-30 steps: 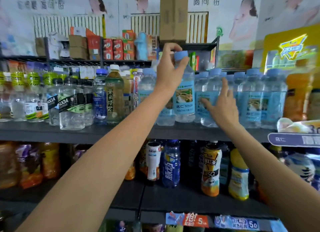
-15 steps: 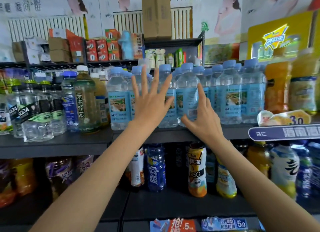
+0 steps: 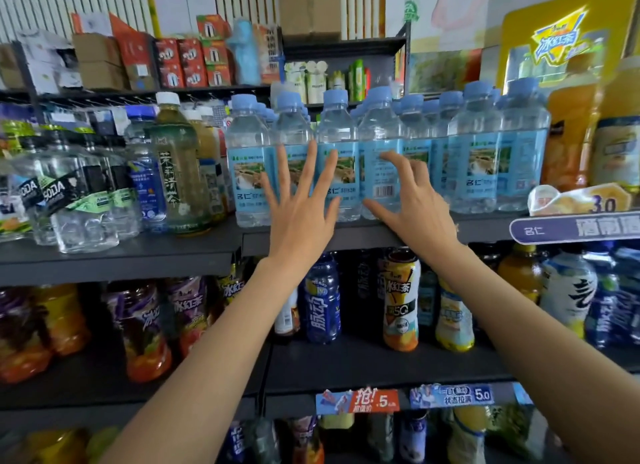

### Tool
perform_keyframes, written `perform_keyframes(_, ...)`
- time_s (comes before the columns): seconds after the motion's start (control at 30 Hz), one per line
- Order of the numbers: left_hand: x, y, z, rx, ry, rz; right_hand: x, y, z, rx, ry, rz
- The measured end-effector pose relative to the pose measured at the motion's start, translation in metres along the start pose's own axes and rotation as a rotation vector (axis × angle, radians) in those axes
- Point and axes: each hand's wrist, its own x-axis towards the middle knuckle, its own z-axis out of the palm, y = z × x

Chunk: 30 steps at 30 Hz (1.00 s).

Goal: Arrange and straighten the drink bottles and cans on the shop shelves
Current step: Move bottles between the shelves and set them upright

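A dark shop shelf holds many drinks, with boxes on the shelf above and more bottles below. A row of clear water bottles with light blue caps and blue labels stands upright on it. The left hand has flat, spread fingers in front of them. The right hand has bent fingers touching one label, holding nothing.
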Motion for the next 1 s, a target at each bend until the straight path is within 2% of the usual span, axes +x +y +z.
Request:
perform_keyframes(0.1, -0.011, 0.005, -0.006, -0.196, 0.005, -0.012, -0.019, -0.003, -0.004, 0.052, 0.087, 0.002)
perform_keyframes(0.2, -0.044, 0.007, -0.006, -0.444, 0.128, -0.013, -0.084, -0.005, -0.004, 0.295, 0.397, 0.071)
perform_keyframes(0.23, -0.062, 0.006, -0.003, -0.463, 0.188, 0.011, -0.110, -0.003, 0.001, 0.326, 0.437, 0.122)
perform_keyframes(0.27, -0.083, 0.006, 0.004, -0.454, 0.225, 0.045, -0.134, 0.002, 0.009, 0.329, 0.397, 0.201)
perform_keyframes(0.33, -0.125, 0.009, 0.019, -0.431, 0.201, 0.115, -0.169, 0.019, 0.035, 0.297, 0.126, 0.410)
perform_keyframes(0.4, -0.158, 0.009, 0.036, -0.426, 0.100, 0.122, -0.186, 0.041, 0.063, 0.290, -0.162, 0.579)
perform_keyframes(0.47, -0.178, 0.005, 0.049, -0.396, -0.045, 0.039, -0.185, 0.054, 0.079, 0.325, -0.284, 0.654)
perform_keyframes(0.57, -0.193, -0.005, 0.059, -0.328, -0.264, -0.096, -0.167, 0.062, 0.099, 0.413, -0.282, 0.712)
perform_keyframes(0.67, -0.209, -0.021, 0.055, -0.286, -0.418, -0.189, -0.154, 0.064, 0.123, 0.453, -0.254, 0.797)
perform_keyframes(0.83, -0.234, -0.051, 0.045, -0.238, -0.462, -0.309, -0.159, 0.057, 0.138, 0.347, -0.241, 0.749)
perform_keyframes(1.0, -0.245, -0.078, 0.047, -0.217, -0.456, -0.367, -0.175, -0.002, 0.123, 0.470, -0.345, 0.531)
